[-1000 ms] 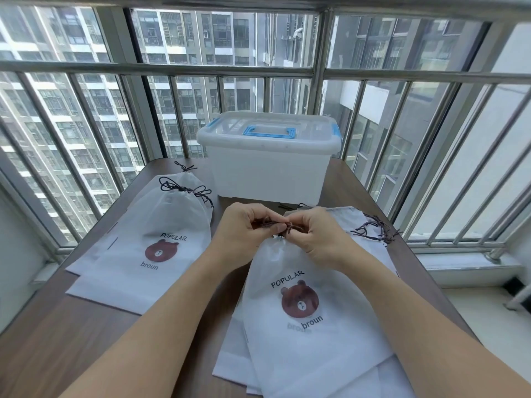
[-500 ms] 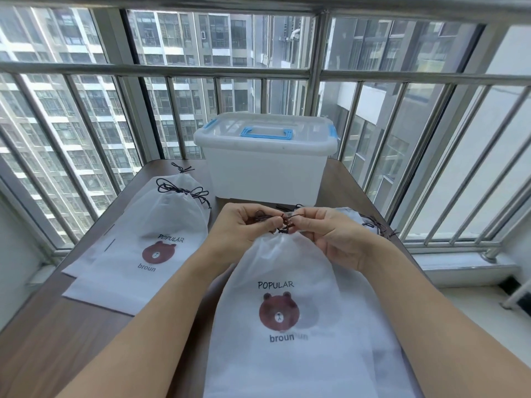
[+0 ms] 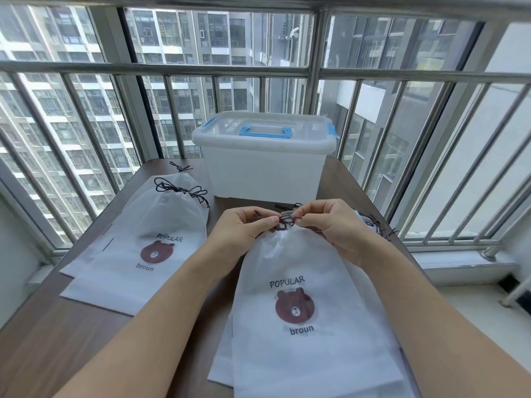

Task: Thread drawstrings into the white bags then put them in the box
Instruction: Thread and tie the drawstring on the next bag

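Note:
A white bag (image 3: 304, 282) with a brown bear print lies in front of me on a stack of like bags, its mouth gathered. My left hand (image 3: 244, 228) and my right hand (image 3: 327, 225) meet above that mouth. Each pinches an end of the dark drawstring (image 3: 286, 221) between thumb and fingers. The translucent white box (image 3: 264, 165) with a blue handle stands behind my hands, its lid on. Further white bags (image 3: 149, 231) with dark drawstrings tied at the top lie at the left.
The brown table (image 3: 57, 340) is ringed by metal railings (image 3: 431, 156) on three sides. Loose dark strings (image 3: 379, 226) lie at the right, partly behind my right hand. The table's right edge runs close to the bag stack.
The bag under my hands has shifted toward me and slightly right across the stack. Both hands stay together at its mouth, working the drawstring.

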`<action>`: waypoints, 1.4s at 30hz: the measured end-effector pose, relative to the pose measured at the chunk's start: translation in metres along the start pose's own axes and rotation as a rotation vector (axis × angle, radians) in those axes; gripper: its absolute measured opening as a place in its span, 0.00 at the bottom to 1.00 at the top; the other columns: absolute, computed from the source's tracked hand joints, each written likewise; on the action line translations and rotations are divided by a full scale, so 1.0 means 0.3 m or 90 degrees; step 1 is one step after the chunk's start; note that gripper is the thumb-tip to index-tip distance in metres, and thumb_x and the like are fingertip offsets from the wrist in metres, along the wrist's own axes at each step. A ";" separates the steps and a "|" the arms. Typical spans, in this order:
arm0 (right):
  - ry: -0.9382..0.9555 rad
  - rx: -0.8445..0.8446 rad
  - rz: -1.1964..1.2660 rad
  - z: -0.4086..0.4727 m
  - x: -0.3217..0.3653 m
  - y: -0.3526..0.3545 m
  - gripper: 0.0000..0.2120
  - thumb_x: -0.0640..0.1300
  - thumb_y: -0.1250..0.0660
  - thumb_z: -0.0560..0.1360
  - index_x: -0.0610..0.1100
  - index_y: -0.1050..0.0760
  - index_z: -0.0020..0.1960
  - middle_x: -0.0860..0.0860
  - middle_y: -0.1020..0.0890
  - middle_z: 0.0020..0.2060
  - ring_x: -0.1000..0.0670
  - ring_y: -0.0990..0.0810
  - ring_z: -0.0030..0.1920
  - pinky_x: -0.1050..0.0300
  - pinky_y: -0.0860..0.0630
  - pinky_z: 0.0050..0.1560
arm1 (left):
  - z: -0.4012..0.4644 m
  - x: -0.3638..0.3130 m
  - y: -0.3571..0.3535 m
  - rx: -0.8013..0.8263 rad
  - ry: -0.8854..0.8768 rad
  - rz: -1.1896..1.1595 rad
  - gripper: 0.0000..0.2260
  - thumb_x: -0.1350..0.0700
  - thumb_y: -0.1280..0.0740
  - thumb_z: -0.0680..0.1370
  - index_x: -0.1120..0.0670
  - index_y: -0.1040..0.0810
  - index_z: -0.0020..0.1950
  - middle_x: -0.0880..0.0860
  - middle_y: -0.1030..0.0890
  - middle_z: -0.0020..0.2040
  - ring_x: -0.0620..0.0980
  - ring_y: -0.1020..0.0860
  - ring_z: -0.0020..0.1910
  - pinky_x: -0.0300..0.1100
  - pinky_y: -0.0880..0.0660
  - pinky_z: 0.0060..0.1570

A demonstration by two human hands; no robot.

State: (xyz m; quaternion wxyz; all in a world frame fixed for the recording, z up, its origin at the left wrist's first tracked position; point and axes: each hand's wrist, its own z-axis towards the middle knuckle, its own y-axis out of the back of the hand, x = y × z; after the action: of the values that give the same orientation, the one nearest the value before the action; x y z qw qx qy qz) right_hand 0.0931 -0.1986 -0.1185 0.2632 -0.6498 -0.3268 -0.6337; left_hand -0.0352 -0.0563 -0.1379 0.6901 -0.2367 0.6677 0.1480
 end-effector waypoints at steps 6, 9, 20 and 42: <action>-0.005 0.018 -0.107 -0.002 0.006 0.011 0.12 0.30 0.34 0.73 0.42 0.15 0.48 0.47 0.15 0.44 0.52 0.20 0.42 0.63 0.24 0.47 | -0.002 0.002 -0.006 -0.032 -0.008 0.021 0.03 0.64 0.28 0.76 0.58 0.15 0.45 0.55 0.15 0.39 0.46 0.18 0.37 0.35 0.22 0.40; 0.022 0.052 -0.037 -0.014 0.023 0.018 0.11 0.38 0.31 0.75 0.40 0.17 0.56 0.47 0.15 0.45 0.53 0.18 0.45 0.65 0.22 0.47 | 0.001 0.002 -0.002 -0.048 -0.018 0.029 0.02 0.64 0.28 0.76 0.59 0.15 0.46 0.56 0.15 0.40 0.46 0.18 0.37 0.34 0.22 0.41; 0.088 0.009 -0.178 -0.002 -0.006 0.000 0.05 0.41 0.26 0.75 0.44 0.17 0.40 0.48 0.18 0.36 0.52 0.26 0.38 0.66 0.33 0.34 | -0.001 0.003 0.002 -0.016 -0.033 0.059 0.03 0.63 0.28 0.76 0.57 0.15 0.46 0.55 0.14 0.42 0.47 0.18 0.41 0.38 0.21 0.49; 0.182 0.105 -0.082 -0.005 -0.019 -0.028 0.10 0.32 0.34 0.79 0.37 0.16 0.56 0.43 0.13 0.49 0.53 0.16 0.52 0.62 0.23 0.58 | 0.000 0.006 0.004 -0.028 -0.042 -0.003 0.04 0.61 0.29 0.77 0.59 0.15 0.50 0.54 0.14 0.41 0.46 0.17 0.41 0.33 0.23 0.44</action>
State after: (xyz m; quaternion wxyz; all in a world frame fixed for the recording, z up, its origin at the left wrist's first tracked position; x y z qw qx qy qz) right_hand 0.0858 -0.1948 -0.1248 0.3180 -0.5073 -0.3780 -0.7062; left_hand -0.0357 -0.0557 -0.1400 0.7065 -0.2483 0.6409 0.1690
